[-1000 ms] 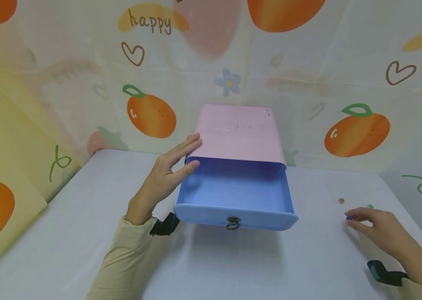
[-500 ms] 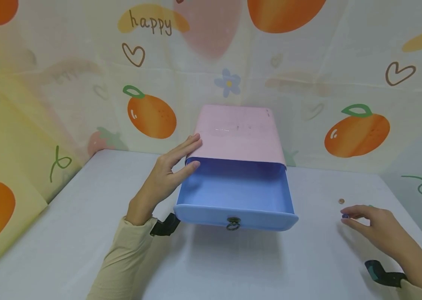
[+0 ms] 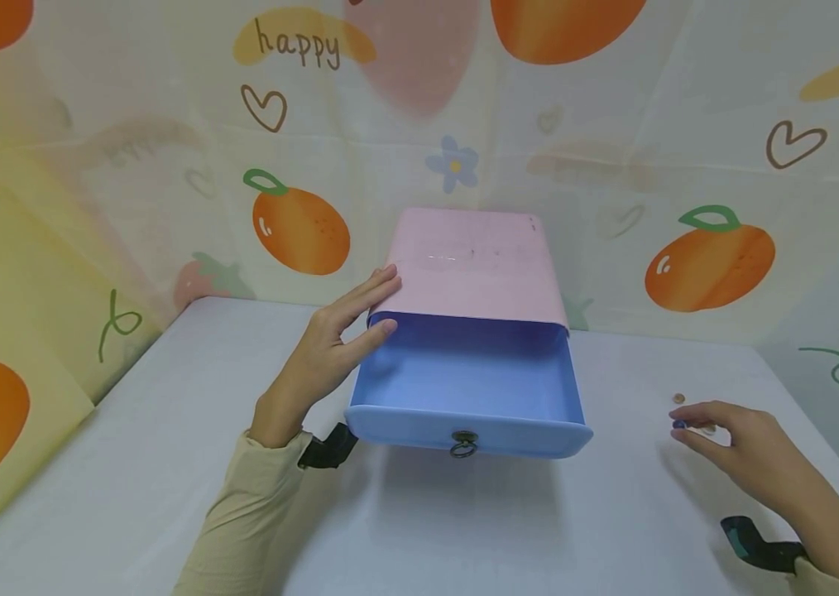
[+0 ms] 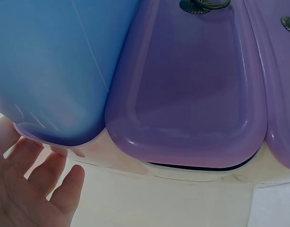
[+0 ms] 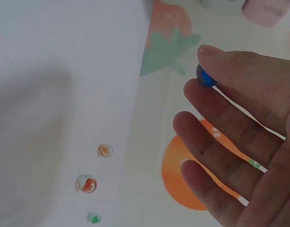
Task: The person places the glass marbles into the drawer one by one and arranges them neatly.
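Observation:
A pink drawer cabinet (image 3: 475,265) stands in the middle of the table, its blue top drawer (image 3: 467,430) pulled out with nothing visible inside. My left hand (image 3: 323,352) rests on the cabinet's left side near the front edge, fingers extended. Thumb and index finger of my right hand (image 3: 769,463) pinch a blue marble (image 5: 207,75), held above the table to the right of the drawer. Behind that hand lie more glass marbles: an orange one (image 5: 105,150), a red-and-white one (image 5: 87,184) and a green one (image 5: 94,218).
Below the blue drawer, the left wrist view shows purple drawers (image 4: 192,90), shut, with dark metal ring pulls. The white table (image 3: 464,538) meets a fruit-printed cloth (image 3: 583,108) just behind the cabinet. A black strap (image 3: 762,546) circles my right wrist.
My right hand has lifted slightly and shifted a little left with the blue marble between its fingertips. The left hand and the cabinet have stayed in place.

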{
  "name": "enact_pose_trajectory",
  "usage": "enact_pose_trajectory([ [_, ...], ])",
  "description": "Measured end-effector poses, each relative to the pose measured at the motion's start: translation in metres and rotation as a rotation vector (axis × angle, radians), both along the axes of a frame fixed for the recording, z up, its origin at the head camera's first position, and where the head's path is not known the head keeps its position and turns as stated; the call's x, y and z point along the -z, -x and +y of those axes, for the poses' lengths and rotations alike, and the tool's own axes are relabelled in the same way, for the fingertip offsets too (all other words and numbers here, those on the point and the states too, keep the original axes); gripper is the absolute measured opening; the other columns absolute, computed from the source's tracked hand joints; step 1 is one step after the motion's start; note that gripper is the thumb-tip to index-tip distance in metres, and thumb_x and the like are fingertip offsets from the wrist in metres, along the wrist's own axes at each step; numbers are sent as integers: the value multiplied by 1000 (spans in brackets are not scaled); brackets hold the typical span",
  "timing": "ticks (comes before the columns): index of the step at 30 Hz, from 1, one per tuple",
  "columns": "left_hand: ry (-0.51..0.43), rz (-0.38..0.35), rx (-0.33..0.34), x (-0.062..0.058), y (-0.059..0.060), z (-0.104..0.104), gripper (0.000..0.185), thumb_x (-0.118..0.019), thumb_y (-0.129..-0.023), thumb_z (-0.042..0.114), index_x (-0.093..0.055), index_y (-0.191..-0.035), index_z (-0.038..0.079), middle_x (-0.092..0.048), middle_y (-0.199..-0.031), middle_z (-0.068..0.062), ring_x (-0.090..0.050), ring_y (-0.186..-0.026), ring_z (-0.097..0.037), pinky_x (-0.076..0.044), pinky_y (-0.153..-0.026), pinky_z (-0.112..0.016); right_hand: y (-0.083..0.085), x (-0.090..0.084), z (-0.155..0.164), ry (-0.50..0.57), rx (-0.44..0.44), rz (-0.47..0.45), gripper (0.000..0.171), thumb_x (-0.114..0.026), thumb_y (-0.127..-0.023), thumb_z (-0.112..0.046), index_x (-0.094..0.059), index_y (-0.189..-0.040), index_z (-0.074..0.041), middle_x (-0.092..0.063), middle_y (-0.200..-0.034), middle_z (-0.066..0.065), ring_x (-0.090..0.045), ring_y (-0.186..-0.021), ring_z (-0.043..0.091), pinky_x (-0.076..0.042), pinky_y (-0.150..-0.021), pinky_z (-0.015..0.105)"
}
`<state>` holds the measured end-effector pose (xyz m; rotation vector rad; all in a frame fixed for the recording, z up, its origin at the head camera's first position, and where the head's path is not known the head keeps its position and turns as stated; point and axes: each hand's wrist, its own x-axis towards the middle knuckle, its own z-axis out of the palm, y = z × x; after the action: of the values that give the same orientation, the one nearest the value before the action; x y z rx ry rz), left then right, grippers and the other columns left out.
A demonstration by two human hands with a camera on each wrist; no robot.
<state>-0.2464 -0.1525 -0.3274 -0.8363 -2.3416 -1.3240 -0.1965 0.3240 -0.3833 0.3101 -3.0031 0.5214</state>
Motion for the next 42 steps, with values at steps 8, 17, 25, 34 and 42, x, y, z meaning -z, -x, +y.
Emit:
enact_pose_trajectory([
  [8, 1, 4, 3, 1, 1, -1, 50, -61, -98, 19, -50, -147, 19, -41, -157, 7, -30, -149, -8, -30, -122, -45, -3, -3, -7, 8, -42, 75, 25, -78, -83, -14, -74, -106, -4, -68, -119, 27, -65, -102, 46, -51, -84, 67],
  [17, 2, 9, 3, 1, 1, -1, 50, -61, -98, 20, -50, -147, 20, -42, -156, 8, -30, -149, -6, -30, -122, -44, -8, -9, -17, 13, -35, 57, 26, -78, -85, -15, -73, -109, -5, -69, -116, 26, -62, -107, 48, -56, -82, 61],
  [25, 8, 11, -3, 1, 1, -1, 50, -61, -98, 19, -50, -147, 19, -41, -157, 7, -31, -149, -7, -30, -122, -44, -12, -12, -23, 18, -37, 87, 27, -78, -84, -14, -73, -108, -4, -71, -112, 24, -62, -108, 49, -55, -83, 63],
  [34, -2, 9, 2, 0, 0, 0, 51, -62, -97, 16, -50, -147, 16, -41, -157, 3, -31, -150, -10, -29, -122, -46, -15, -14, -28, 41, -77, 162, 25, -80, -82, -11, -74, -105, -6, -75, -102, 15, -67, -98, 43, -57, -76, 61],
  [42, -11, 4, 7, 0, -1, 1, 51, -61, -97, 16, -50, -147, 17, -41, -157, 5, -31, -150, -9, -30, -122, -45, -17, -18, -36, 60, -91, 181, 25, -79, -83, -13, -73, -106, -8, -75, -102, 12, -69, -98, 41, -58, -74, 60],
])
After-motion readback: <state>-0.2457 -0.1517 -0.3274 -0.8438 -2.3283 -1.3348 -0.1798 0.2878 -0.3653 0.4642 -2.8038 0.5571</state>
